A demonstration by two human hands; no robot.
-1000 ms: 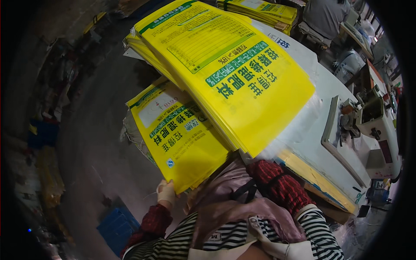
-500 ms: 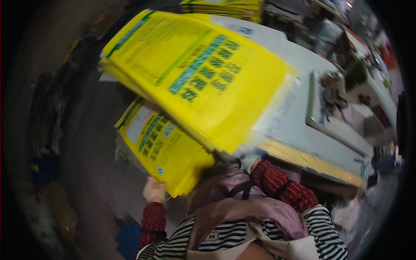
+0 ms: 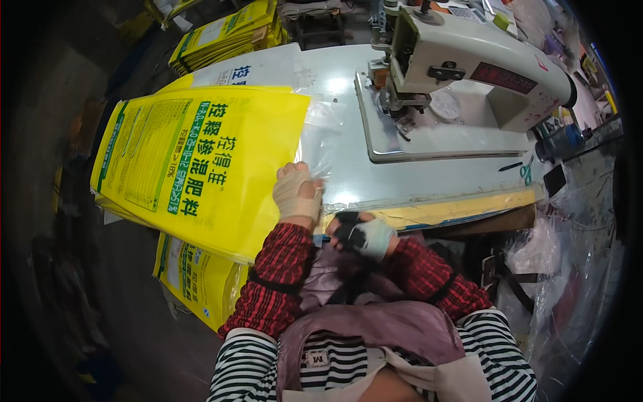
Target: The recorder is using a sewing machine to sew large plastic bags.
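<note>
A stack of flat yellow printed bags (image 3: 154,154) lies on the left of the table, with clear plastic liner (image 3: 321,134) sticking out along its right edge. My left hand (image 3: 298,194), wrapped in beige covering, is closed at that edge of the top bag. Just right of it, at the table's front edge, my right hand (image 3: 365,234) wears a black and white glove. Its fingers are curled together, and what they hold, if anything, is hidden. Below the stack, more yellow bags (image 3: 194,278) hang or lie beside my left forearm.
A large pale sewing machine (image 3: 462,74) stands on the right of the grey table (image 3: 341,181). Green-handled scissors (image 3: 526,173) and a dark pen (image 3: 510,166) lie at the table's right end. Another pile of yellow bags (image 3: 224,37) sits behind. Crumpled clear plastic (image 3: 536,248) is at the right.
The top yellow bags have turned and settled lower left on the table. My left hand has moved from the lower bags up to the stack's right edge. The view has swung toward the sewing machine.
</note>
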